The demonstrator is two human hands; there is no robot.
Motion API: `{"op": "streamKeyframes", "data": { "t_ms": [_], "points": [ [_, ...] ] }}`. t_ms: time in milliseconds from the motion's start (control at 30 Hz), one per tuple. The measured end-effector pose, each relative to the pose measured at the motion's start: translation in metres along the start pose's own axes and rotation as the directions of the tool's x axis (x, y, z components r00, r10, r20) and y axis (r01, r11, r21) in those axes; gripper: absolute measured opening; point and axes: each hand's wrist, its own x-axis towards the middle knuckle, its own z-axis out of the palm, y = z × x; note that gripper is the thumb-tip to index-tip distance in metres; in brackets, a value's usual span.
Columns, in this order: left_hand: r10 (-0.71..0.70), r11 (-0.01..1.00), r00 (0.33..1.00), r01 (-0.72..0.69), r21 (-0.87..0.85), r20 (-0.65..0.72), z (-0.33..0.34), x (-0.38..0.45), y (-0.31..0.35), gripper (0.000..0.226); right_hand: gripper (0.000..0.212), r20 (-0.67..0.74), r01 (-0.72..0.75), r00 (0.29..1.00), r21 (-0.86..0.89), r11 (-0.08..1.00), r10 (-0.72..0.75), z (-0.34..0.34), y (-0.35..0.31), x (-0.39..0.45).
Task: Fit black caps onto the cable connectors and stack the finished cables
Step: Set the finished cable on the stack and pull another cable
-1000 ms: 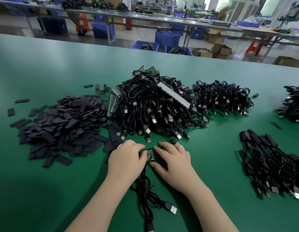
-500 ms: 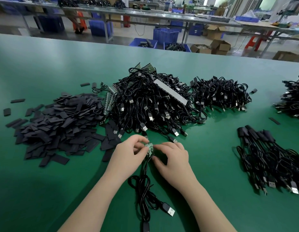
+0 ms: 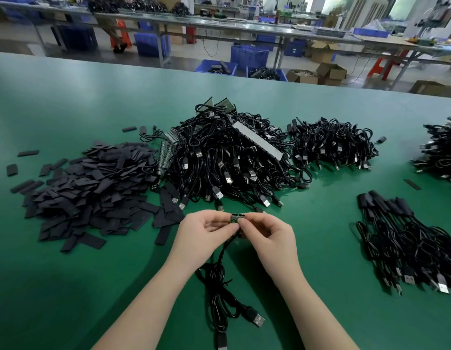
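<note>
Our hands at 6; caps pile (image 3: 88, 188) at 10, uncapped cables heap (image 3: 229, 157) at 12, finished stack (image 3: 406, 243) at 3.

Factory assembly hall: a long green counter (image 3: 67, 102) bearing cable heaps (image 3: 227, 157) and loose caps (image 3: 93, 188); beyond it, parallel workbenches (image 3: 244, 24), blue crates (image 3: 249, 55) and cardboard boxes (image 3: 330, 72).

Matt green table (image 3: 67, 274), glossy black cables (image 3: 216, 281) with shiny metal plugs (image 3: 257, 320), matt black caps (image 3: 93, 193).
</note>
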Motion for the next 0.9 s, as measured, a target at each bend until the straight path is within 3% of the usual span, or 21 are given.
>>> {"op": "streamKeyframes", "data": {
  "t_ms": [333,633,767,900],
  "points": [
    [0.021,0.99,0.996,-0.009,0.138,-0.083,0.005,-0.001,-0.003,0.024,0.013,-0.005,0.044,0.999,-0.061,0.997,-0.044,0.002,0.001,0.0],
    [0.127,0.972,0.971,-0.081,0.223,-0.203,0.012,-0.002,-0.004,0.025,0.012,-0.123,0.172,0.972,-0.202,0.964,-0.199,0.011,0.005,-0.004],
    [0.094,0.985,0.965,-0.055,0.162,-0.245,0.006,0.001,-0.005,0.012,0.011,-0.231,0.118,0.963,-0.103,0.988,-0.139,0.005,0.002,-0.002],
    [-0.002,1.0,0.941,-0.007,-0.027,-0.339,-0.005,0.007,-0.003,0.007,0.006,-0.354,0.042,0.935,0.076,0.996,-0.012,-0.01,-0.001,0.005]
  ]
}}
